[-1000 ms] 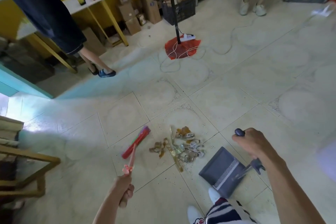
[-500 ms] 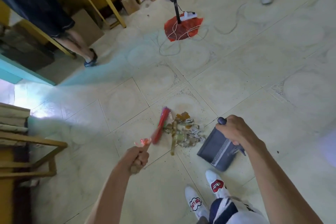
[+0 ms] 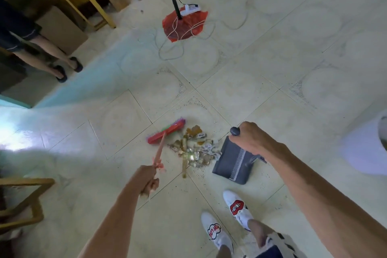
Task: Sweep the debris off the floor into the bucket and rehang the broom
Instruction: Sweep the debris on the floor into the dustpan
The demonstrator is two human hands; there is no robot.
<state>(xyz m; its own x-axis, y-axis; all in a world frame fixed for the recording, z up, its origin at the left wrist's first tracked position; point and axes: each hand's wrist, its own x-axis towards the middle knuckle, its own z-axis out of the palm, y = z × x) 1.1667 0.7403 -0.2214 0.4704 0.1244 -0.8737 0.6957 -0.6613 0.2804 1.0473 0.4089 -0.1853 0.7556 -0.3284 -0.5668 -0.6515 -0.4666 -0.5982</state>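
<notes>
I see my left hand (image 3: 149,180) closed tight around the thin pink stick of the broom (image 3: 165,134). The stick runs from my hand up and a little to the right, away from me, to the red brush head. The brush head lies long-ways across the end of the stick, slanting from lower left to upper right, with its bristles down on the floor (image 3: 240,94). It sits just to the left of the pile of trash (image 3: 193,148) and touches the pile's edge.

My right hand (image 3: 250,142) is wrapped around the dark handle of the dustpan (image 3: 233,162). The dustpan is tipped on the floor just to the right of the trash, with its open side facing the pile. Some scraps touch its lip.

So the trash lies between the brush and the dustpan. My two white shoes (image 3: 237,208) stand just below the dustpan.

Farther off, a black pole (image 3: 174,0) stands on a red mat (image 3: 185,25) with white cords looped around it.
</notes>
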